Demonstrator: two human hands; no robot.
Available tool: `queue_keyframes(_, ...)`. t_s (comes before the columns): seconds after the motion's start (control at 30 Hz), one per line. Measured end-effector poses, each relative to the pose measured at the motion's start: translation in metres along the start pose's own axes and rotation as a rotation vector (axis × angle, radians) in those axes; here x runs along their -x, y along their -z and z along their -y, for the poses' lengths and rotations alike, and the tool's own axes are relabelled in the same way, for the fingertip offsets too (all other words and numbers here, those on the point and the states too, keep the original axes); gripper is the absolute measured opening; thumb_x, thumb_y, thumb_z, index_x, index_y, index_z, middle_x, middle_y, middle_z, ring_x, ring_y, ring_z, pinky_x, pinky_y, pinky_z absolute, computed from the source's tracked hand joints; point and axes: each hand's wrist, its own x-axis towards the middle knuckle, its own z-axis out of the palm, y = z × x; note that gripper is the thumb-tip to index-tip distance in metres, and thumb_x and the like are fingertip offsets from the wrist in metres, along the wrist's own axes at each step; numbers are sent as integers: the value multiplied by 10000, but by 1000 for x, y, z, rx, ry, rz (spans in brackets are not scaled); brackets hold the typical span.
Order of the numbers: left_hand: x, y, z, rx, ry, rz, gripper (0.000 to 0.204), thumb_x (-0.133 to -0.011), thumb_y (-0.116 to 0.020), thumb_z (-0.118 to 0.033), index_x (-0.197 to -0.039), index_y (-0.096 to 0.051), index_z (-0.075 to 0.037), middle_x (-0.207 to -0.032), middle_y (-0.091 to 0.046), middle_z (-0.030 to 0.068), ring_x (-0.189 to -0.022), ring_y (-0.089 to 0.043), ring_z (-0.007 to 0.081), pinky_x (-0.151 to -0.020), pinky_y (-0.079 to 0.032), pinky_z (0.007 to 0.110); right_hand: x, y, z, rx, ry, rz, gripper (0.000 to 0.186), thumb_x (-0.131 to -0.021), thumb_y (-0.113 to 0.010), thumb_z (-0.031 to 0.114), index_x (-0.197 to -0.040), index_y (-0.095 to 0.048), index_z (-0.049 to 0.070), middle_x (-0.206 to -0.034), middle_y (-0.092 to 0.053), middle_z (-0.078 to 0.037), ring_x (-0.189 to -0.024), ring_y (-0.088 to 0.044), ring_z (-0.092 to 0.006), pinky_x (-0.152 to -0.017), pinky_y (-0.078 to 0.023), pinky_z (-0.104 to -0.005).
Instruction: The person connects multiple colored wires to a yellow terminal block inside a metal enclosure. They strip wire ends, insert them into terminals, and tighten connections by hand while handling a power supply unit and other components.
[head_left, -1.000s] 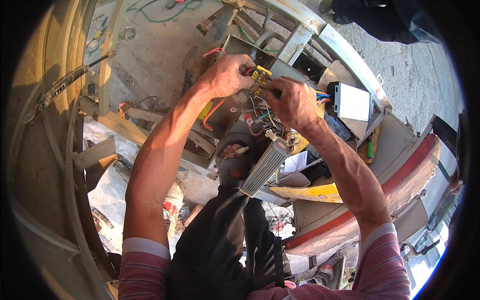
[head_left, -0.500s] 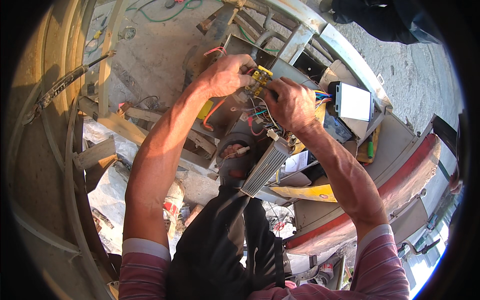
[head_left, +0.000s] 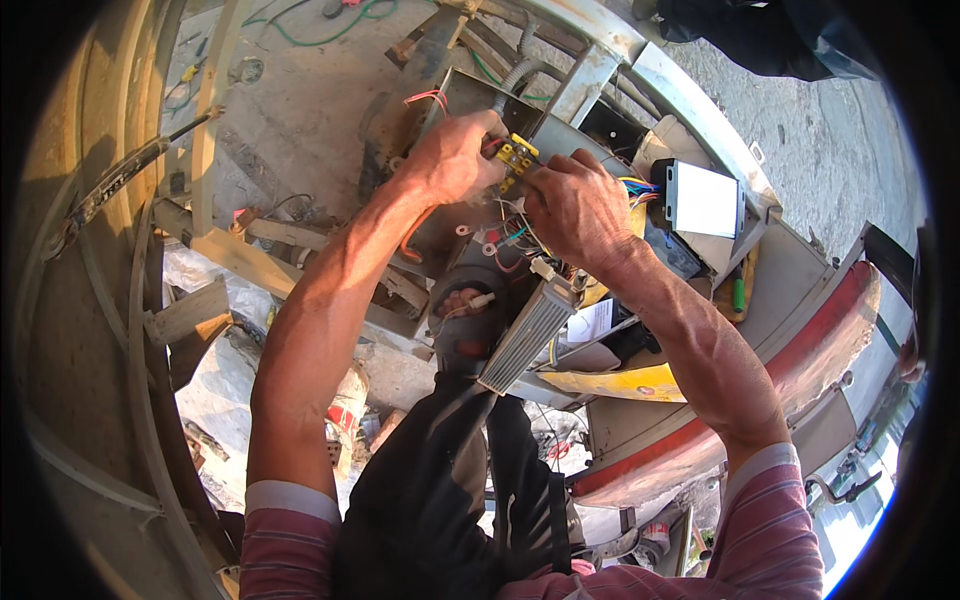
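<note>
My left hand [head_left: 460, 155] grips a small yellow terminal block [head_left: 517, 152] with wires at it, over an open metal housing [head_left: 465, 92]. My right hand [head_left: 580, 205] is closed just right of the block, fingertips at it; what they hold is hidden. Loose coloured wires and ring lugs [head_left: 490, 248] hang below. A finned aluminium controller [head_left: 525, 335] leans beneath my hands. A silver-and-black box [head_left: 700, 200] with a wire bundle sits to the right of my right hand.
A steel frame [head_left: 690, 100] curves behind; wooden beams [head_left: 235, 262] lie left. My sandalled foot [head_left: 462, 305] is below. Red-edged panels [head_left: 805, 345], a green-handled tool [head_left: 738, 293] and yellow sheet [head_left: 610, 383] are right. A dark-clothed person [head_left: 760, 35] is at top right.
My hands have shifted slightly at the yellow block, the left one a little higher and the right one a little to the left. The grip on the block continues.
</note>
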Motion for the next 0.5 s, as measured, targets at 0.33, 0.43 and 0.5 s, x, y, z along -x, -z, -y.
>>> queue_keyframes(0.33,5,5,-6,164,125,66,244,-888,-728,-64,-1099,-638,21,-875,-648,29,-755,-603,92,-664,-513,304,-28,34,-32,-404,-157,46,302,-903,-689,210,-1171,-767,95,-1097,-728,-201,-1040,-727,-373,-920,-588,-468)
queue_keyframes(0.43,5,2,-2,162,36,18,233,-899,-718,-33,-1110,-633,18,-853,-636,16,-718,-584,68,-627,-491,286,-41,34,-32,-394,-76,152,354,-895,-706,280,-1192,-737,90,-1104,-739,-197,-1041,-731,-368,-919,-584,-451)
queue_keyframes(0.5,8,1,1,202,49,19,236,-903,-715,-18,-1121,-629,15,-835,-632,11,-697,-574,62,-613,-478,277,-49,32,-33,-424,26,233,449,-881,-726,362,-1219,-697,67,-1090,-748,-205,-992,-732,-374,-890,-572,-433)
